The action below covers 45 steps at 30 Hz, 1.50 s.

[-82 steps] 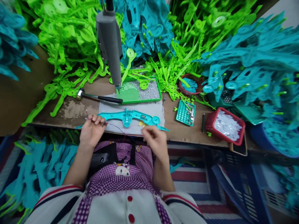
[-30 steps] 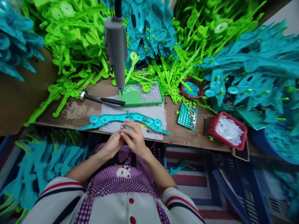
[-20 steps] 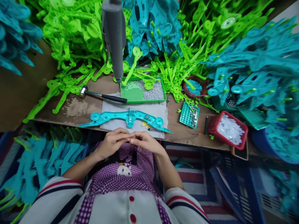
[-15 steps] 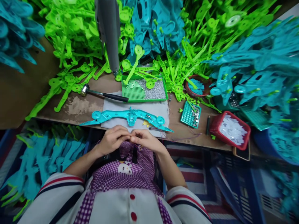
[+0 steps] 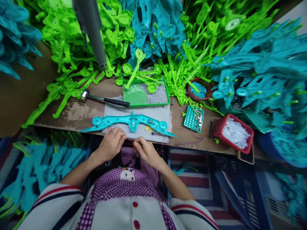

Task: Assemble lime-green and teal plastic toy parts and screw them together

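A turquoise plastic bow-shaped part [image 5: 112, 120] lies open side up on a white cloth [image 5: 115, 103] at the table's front. Thin purple and red wires [image 5: 166, 139] trail from its right half. Just below its middle, my left hand [image 5: 110, 143] is closed with the fingertips pinched. My right hand [image 5: 146, 152], a short way to the right, pinches thumb against forefinger. A thin purplish wire [image 5: 129, 139] shows in the gap between the hands. Their ends are hidden by my fingers.
A hammer [image 5: 105, 99] and a green tray of small metal pieces [image 5: 157, 94] lie behind. A grey power screwdriver [image 5: 92, 35] hangs at upper left. Right are a teal tray [image 5: 193, 118] and a red box of white pieces [image 5: 217, 131]. Green and turquoise parts are heaped around.
My hands have moved apart from touching, the left one a little up and left, the right one slightly down. The wire now shows between them. The whole view has shifted slightly.
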Tool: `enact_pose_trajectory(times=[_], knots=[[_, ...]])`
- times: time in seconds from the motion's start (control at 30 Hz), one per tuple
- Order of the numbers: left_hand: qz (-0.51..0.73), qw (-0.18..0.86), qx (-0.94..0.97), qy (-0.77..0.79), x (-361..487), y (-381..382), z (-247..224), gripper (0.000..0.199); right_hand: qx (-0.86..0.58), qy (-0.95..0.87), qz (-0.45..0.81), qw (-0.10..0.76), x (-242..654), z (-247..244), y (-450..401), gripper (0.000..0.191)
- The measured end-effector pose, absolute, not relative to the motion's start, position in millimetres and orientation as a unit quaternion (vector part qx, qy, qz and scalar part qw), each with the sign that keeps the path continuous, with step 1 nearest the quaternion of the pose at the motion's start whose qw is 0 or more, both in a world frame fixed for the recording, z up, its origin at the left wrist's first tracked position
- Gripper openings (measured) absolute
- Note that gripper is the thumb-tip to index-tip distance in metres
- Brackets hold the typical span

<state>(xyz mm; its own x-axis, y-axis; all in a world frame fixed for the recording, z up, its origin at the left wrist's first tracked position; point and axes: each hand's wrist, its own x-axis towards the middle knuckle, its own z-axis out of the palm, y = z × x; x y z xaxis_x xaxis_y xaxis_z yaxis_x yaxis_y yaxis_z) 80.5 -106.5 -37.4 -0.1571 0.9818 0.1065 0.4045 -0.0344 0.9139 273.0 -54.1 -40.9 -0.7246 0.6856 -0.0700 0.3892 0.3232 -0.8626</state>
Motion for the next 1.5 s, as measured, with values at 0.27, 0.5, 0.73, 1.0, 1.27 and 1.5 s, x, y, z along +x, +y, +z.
enact_pose_trajectory(times=[0.27,0.5,0.73,1.0,1.27,1.5], knots=[[0.424,0.3,0.589,0.619,87,-99,-55,0.021,-0.321,-0.889,0.3,0.129,282,-28,-51,0.042],[0.484,0.359,0.517,0.608,79,-99,-48,0.014,-0.365,-0.871,0.243,0.222,275,-21,-24,0.036],[0.606,0.549,0.143,0.557,78,-102,-58,0.034,-0.426,-0.756,0.375,0.327,260,-62,32,0.037],[0.627,0.597,-0.115,0.487,95,-80,-45,0.004,-0.368,-0.764,0.437,0.3,271,-81,33,0.035],[0.647,0.558,0.002,0.519,104,-73,-62,0.015,-0.326,-0.78,0.437,0.307,278,-78,30,0.032],[0.666,0.539,0.118,0.501,111,-73,-73,0.041,-0.417,-0.817,0.237,0.321,297,-52,16,0.03]])
